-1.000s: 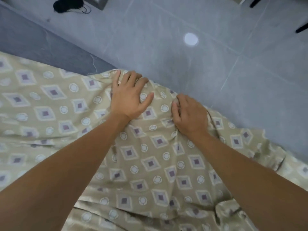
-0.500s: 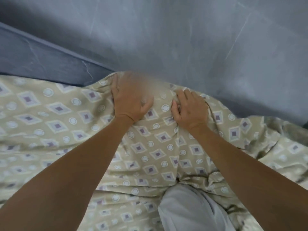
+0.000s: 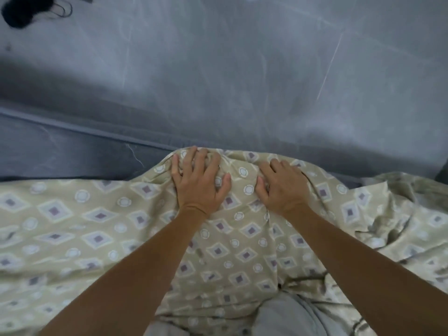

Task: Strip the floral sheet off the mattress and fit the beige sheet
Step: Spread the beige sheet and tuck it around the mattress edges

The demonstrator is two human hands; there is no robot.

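At the far left of the view, the bare grey mattress (image 3: pixel 60 151) shows beyond the cloth edge, and past it lies the grey tiled floor (image 3: pixel 242 69), with a dark tangled object (image 3: pixel 19 10) in the top corner. Over the near part of the bed spreads the beige sheet (image 3: pixel 97 226), printed with diamonds and circles, its far edge bunched up around one corner of the mattress. On that hump rests the left hand (image 3: pixel 198 183), fingers spread apart and curling over the gathered fold, thumb out to the side; it looks to be pressing the cloth down over the corner so it will seat there. Just beside it, the right hand (image 3: pixel 283 187) lies on the same bunch, fingers bent down into the folds and seemingly gripping cloth, though the fingertips are hidden. Further right the sheet lies loose and rumpled, so that side is probably not yet tucked. No floral sheet is in view. A grey-clad knee (image 3: pixel 286 316) presses on the sheet near the bottom edge, likely for balance.
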